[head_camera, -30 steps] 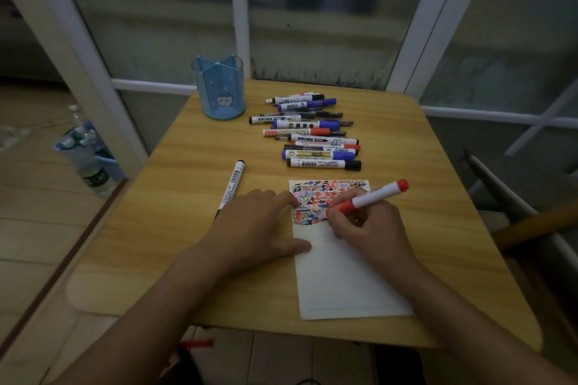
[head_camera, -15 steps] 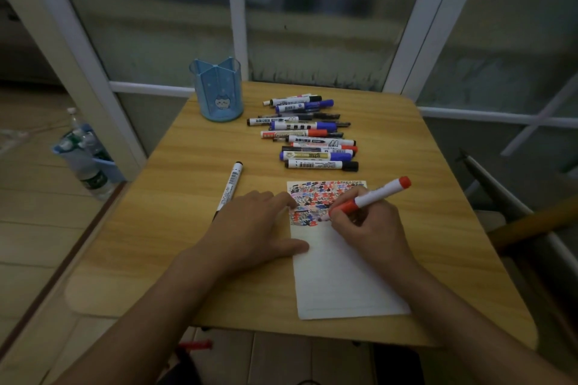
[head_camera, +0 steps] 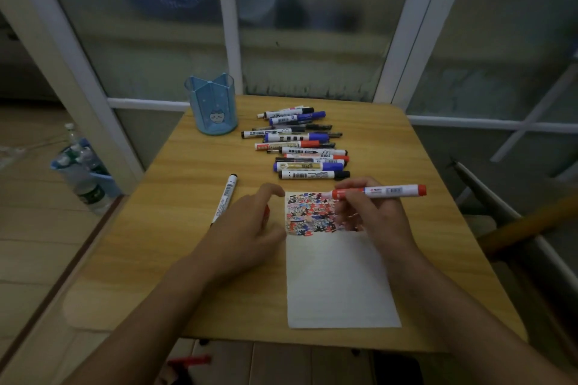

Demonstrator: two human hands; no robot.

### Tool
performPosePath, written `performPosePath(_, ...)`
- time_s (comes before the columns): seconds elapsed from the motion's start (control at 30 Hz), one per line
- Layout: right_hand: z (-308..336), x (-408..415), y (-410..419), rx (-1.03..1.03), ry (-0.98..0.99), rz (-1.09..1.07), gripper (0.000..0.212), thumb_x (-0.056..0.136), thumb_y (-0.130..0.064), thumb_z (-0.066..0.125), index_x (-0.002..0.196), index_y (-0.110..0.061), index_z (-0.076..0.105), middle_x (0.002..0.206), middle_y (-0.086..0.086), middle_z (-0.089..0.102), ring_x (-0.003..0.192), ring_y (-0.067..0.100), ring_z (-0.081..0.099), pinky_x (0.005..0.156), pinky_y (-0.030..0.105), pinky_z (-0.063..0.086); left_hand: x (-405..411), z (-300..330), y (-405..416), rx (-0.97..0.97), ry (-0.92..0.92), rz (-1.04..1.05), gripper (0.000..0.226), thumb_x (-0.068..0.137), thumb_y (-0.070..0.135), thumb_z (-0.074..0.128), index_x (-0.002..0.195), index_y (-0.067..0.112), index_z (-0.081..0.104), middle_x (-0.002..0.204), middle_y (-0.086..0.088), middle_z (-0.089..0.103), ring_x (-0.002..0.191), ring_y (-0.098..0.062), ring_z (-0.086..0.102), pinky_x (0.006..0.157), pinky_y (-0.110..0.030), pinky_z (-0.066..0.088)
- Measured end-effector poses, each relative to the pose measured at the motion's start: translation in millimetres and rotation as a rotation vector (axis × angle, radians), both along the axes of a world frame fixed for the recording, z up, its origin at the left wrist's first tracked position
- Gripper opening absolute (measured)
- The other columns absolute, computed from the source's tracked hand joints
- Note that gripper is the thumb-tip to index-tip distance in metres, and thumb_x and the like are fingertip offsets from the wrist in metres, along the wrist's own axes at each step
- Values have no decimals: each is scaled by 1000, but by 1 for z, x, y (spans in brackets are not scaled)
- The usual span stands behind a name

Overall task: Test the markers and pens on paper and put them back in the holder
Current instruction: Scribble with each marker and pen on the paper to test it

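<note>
Red at both ends, the marker (head_camera: pixel 380 191) sits level in our right hand (head_camera: pixel 373 216), fingers curled round its barrel, its tip lifted just off the paper (head_camera: pixel 337 278) above the patch of scribbles (head_camera: pixel 311 212). We judge the test stroke finished and the marker turned for recapping: our left hand (head_camera: pixel 247 228) lies on the table (head_camera: pixel 175 247) beside the paper's left edge with something small and red under its fingers, likely the cap, though we cannot tell whether it is gripped or merely covered. That hand also seems placed to keep the sheet from sliding.

From the one head view, the rest lies farther back. The blue holder (head_camera: pixel 210 108) stands upright at the far left corner, nothing showing above its rim, so no pens appear returned yet. A row of markers and pens (head_camera: pixel 301 142) lies side by side between the holder and the paper, the nearest just beyond our right knuckles. One black-capped marker (head_camera: pixel 224 198) lies apart, close beside our left hand. The row sits to the right of a direct reach to the holder, so the way looks open.

On the floor at left stand water bottles (head_camera: pixel 83 175); glass panels (head_camera: pixel 312 25) close off the back.
</note>
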State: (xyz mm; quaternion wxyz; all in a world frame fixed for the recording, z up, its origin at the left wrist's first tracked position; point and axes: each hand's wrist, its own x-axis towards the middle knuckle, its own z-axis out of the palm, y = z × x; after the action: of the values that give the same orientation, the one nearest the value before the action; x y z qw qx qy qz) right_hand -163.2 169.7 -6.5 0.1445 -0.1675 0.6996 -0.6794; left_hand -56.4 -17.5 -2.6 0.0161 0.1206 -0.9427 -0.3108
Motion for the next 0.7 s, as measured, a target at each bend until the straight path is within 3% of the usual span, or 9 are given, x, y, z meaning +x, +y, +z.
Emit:
performPosePath(0.1,5,0,3,-95,-61,3,5,96,-7,59,100,-9,61,73,6,72,63,16,67,56,27,56,2,2,-1,82,112,28,40,99,14,44,131,36,37,98,7,56,87,-8,55,75,-24,51)
performPosePath(0.23,10,2,6,-140,-94,56,7,95,-11,62,100,-7,61,82,11,74,69,20,69,59,27,57,0,0,-1,113,177,44,51,97,6,50,129,41,33,118,21,61,96,5,55,71,-3,42)
performPosePath(0.37,10,1,9,-118,-91,97,6,92,-10,66,98,-11,64,82,7,74,73,19,71,63,29,57,-4,-2,-1,113,203,38,45,94,9,59,118,39,36,133,20,56,109,5,47,84,-7,39)
performPosePath(0.5,9,1,9,-95,-95,150,12,91,-9,66,103,-10,63,82,7,74,75,19,72,63,28,57,-6,-1,1,91,245,24,54,89,10,67,115,42,31,123,22,59,98,2,56,75,-6,46)
performPosePath(0.57,8,1,9,-84,-99,155,13,91,-8,66,103,-10,63,82,7,74,76,19,72,65,28,58,-7,0,1,65,269,20,57,85,10,71,113,42,33,112,19,59,91,0,59,74,-13,52)
performPosePath(0.7,4,1,8,-73,-103,173,15,89,-9,68,104,-9,64,81,7,73,76,19,71,66,29,57,-7,-1,0,30,302,12,44,82,12,75,101,35,44,95,17,53,87,-2,57,74,-14,52)
